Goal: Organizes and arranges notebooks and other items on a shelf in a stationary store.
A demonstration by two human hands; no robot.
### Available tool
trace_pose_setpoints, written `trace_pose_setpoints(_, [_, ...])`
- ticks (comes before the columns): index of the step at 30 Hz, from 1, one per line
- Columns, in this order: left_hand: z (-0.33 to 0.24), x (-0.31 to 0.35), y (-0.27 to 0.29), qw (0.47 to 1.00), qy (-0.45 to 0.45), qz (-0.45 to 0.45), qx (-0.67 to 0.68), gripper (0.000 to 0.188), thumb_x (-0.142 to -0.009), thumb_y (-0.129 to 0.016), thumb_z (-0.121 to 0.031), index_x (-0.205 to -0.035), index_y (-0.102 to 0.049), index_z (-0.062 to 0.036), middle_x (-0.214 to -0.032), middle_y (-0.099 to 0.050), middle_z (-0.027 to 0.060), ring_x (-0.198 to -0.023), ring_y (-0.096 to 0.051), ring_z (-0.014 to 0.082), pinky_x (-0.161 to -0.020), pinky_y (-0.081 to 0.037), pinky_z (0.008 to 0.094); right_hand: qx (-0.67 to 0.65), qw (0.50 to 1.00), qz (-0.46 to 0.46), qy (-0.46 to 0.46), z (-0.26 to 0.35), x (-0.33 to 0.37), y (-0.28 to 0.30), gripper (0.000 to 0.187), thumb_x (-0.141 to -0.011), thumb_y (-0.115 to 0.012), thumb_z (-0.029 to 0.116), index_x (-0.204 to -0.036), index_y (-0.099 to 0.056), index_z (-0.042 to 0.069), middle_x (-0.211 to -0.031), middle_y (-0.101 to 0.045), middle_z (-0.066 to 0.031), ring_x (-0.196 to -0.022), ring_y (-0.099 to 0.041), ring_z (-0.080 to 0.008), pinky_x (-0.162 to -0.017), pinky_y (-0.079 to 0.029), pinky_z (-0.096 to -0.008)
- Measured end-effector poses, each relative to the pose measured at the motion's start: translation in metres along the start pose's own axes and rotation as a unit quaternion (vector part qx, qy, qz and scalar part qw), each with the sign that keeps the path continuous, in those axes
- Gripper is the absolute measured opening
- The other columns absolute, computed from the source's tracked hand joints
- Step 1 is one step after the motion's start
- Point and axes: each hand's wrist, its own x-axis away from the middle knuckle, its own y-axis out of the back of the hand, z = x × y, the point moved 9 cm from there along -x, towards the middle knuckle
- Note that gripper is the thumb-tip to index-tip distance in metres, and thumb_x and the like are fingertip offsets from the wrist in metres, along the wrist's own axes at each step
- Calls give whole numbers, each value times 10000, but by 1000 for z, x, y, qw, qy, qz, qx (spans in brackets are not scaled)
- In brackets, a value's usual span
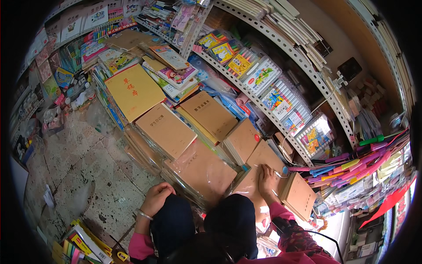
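My right hand (267, 182) lies on a stack of brown-covered notebooks (249, 181), its fingers stretched forward over the top cover, gripping nothing. My left hand (157, 198) rests at my left knee with its fingers curled together; nothing shows in it. Ahead of my knees are plastic-wrapped brown notebooks (202, 169). Beyond them sit a brown notebook pile (166, 130), another brown pile (209, 115) and a large yellow notebook (135, 91). To the right of my right hand stands a further brown notebook stack (298, 196).
A perforated metal shelf (263, 99) holds boxed marker sets (263, 75) on the right. Colourful pens (351, 169) hang at the far right. Picture books (171, 75) are piled at the back. Speckled floor (96, 163) lies left; packaged stationery (83, 242) sits at lower left.
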Motion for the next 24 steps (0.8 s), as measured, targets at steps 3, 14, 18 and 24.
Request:
trace_pose_setpoints(3, [3, -1, 0, 1000, 2, 4, 1, 192, -893, -492, -154, -774, -584, -35, -759, -587, -4, -756, -533, 80, -728, -419, 225, -6, 1000, -9, 7, 0, 1, 0, 279, -898, -482, 214, -1148, -561, 118, -1182, -549, -72, -1131, -477, -271, -996, -294, -419])
trace_pose_setpoints(14, [-6, -6, -2, 999, 15, 37, 3, 196, -908, -503, -171, -807, -590, -27, -782, -600, 11, -769, -549, 85, -741, -436, 228, 0, 1000, -3, 26, 1, 0, -1, 275, -887, -488, 144, -1147, -552, 80, -1195, -520, -120, -1110, -467, -335, -957, -352, -432])
trace_pose_setpoints(18, [-45, -40, -18, 980, -17, 197, 21, 228, -945, -493, -201, -907, -593, 1, -858, -626, 48, -842, -588, 116, -795, -460, 252, -60, 998, 6, 21, 21, -32, 9, 276, -886, -489, 136, -1142, -542, 48, -1218, -494, -163, -1111, -466, -357, -941, -357, -450])
trace_pose_setpoints(24, [-104, -187, -41, 934, -41, 267, 233, 279, -945, -487, -252, -1073, -581, -22, -969, -624, 71, -923, -596, 168, -848, -459, 283, -153, 956, -61, 244, 160, -155, 0, 293, -833, -570, 112, -1113, -558, 30, -1222, -497, -201, -1079, -500, -379, -883, -420, -429])
